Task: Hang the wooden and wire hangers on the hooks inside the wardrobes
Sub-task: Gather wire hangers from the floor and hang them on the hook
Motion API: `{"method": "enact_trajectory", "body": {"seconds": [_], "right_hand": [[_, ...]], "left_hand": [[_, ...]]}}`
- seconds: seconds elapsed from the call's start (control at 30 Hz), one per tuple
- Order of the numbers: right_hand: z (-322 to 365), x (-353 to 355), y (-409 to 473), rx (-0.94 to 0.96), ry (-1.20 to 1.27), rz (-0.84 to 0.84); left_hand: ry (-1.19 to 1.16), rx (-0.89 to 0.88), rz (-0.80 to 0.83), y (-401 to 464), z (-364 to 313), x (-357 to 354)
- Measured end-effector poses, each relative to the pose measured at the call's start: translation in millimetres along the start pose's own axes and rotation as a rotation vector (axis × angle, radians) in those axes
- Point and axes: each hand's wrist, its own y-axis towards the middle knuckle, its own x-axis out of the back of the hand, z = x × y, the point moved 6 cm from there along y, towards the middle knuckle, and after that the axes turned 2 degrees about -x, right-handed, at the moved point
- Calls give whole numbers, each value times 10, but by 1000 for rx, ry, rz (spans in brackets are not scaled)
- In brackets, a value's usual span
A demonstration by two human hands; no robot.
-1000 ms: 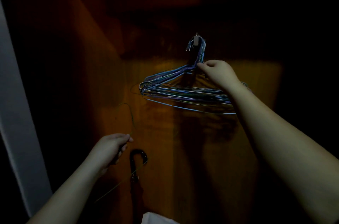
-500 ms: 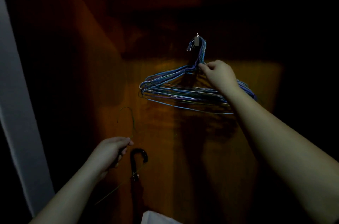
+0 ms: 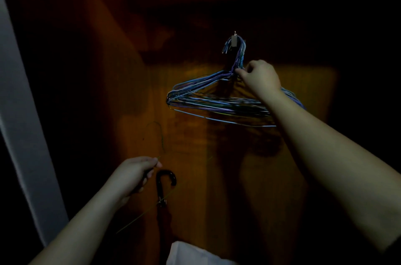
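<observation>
While left hand (image 3: 132, 174) pinches, green hanger (image 3: 161, 145) above

I count one bundle of wire hangers (image 3: 219, 99), too many to number, one loose green hanger (image 3: 159, 136), one umbrella (image 3: 161, 188).

Blue wire hangers (image 3: 219, 101), seemingly hook-hung

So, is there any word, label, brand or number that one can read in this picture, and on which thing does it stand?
None can be read.
Wire hangers on the hook: no writing shows.
Small tag-like piece at the hook: too dark and small to tell if it bears text.
Umbrella handle: plain black.
White thing at the bottom edge: no print shows.
Thin green hanger in the left hand: bare wire.
</observation>
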Motion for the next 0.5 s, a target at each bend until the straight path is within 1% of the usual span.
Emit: {"method": "enact_trajectory", "body": {"seconds": [0.2,0.33,0.43,0.47,0.5], "right_hand": [[-7,3,41,-2,-47,4],[13,71,-8,22,-44,-30],[112,199,-222,124,14,-118],[163,209,-336,168,55,-103],[213,186,-470,209,94,-41]], "left_hand": [[21,-11,33,-31,-81,-52],[54,-2,93,-69,-139,-107],[65,-9,157,-97,-205,-163],[69,-11,180,-101,-232,-184],[77,-13,207,-108,-261,-204]]}}
